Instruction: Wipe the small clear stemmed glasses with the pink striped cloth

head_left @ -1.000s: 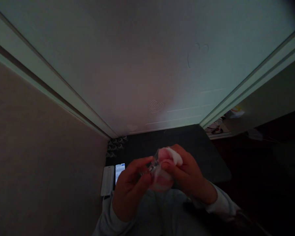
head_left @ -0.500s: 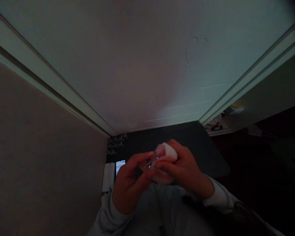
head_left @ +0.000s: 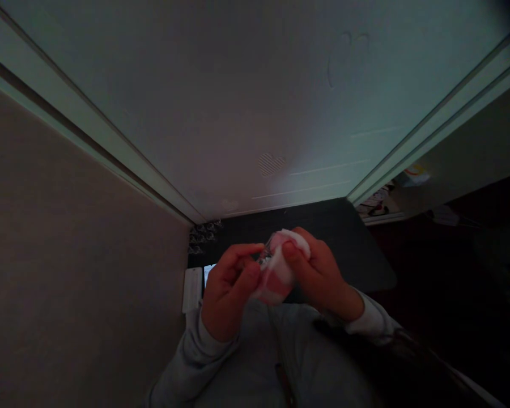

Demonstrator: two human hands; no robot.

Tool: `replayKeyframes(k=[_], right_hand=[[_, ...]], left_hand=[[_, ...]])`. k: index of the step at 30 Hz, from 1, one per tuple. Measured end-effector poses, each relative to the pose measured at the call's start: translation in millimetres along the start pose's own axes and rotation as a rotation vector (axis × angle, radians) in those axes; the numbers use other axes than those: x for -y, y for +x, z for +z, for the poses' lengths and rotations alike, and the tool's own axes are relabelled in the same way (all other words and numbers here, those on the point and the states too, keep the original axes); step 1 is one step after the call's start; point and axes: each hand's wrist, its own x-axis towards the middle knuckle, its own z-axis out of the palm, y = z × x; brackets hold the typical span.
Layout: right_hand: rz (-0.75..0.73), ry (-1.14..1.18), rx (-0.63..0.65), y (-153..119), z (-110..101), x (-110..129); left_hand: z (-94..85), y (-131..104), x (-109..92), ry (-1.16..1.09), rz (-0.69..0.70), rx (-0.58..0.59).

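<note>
A small clear, glass-like piece is pinched between the fingertips of my left hand. Its exact kind cannot be made out, as fingers and cloth cover most of it. My right hand grips a pink and white cloth, its thumb pressed on top, and the cloth lies against the clear piece. Both hands are close together above the dark table, in front of my body. At the table's back left corner stand several small clear pieces.
A lit phone lies left of my hands, partly hidden, beside a long white object. The pale wall panel rises behind the table, and another wall borders it at left. A white box is at right.
The cloth has been drawn further around the clear piece and now hangs lower between my hands. My right thumb has moved up onto the cloth. The view has tilted slightly.
</note>
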Motion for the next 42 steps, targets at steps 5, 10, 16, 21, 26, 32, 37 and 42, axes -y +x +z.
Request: replayKeyframes(k=[5,10,16,21,26,32,37,42], right_hand=[[0.021,0.001,0.004,2.1,0.6,2.8],[0.050,-0.086,-0.032,4.2,2.0,4.9],[0.040,-0.108,-0.050,2.7,1.8,2.2],[-0.044,-0.092,-0.091,-0.9,1.8,-2.1],[-0.075,-0.041,-0.125,-3.4,3.8,-7.4],[-0.060,-0.033,-0.081,-0.1,2.4,-3.7],[-0.041,-0.040,-0.018,4.5,4.6,-2.9],[-0.047,-0.012,-0.010,6.1,6.7,-7.9]], left_hand=[[0.7,2.7,3.7,-0.026,-0.019,0.001],[3.5,4.6,8.8,-0.021,-0.004,-0.015],[6.0,1.7,8.2,-0.006,-0.023,0.008],[4.9,-0.4,8.2,-0.087,-0.082,0.010],[8.5,3.0,1.2,-0.148,-0.145,0.024],[11.1,8.9,-0.5,-0.262,-0.193,0.012],[10.3,14.0,4.5,-0.374,-0.208,-0.004],[13.2,14.2,1.8,-0.410,-0.213,-0.017]])
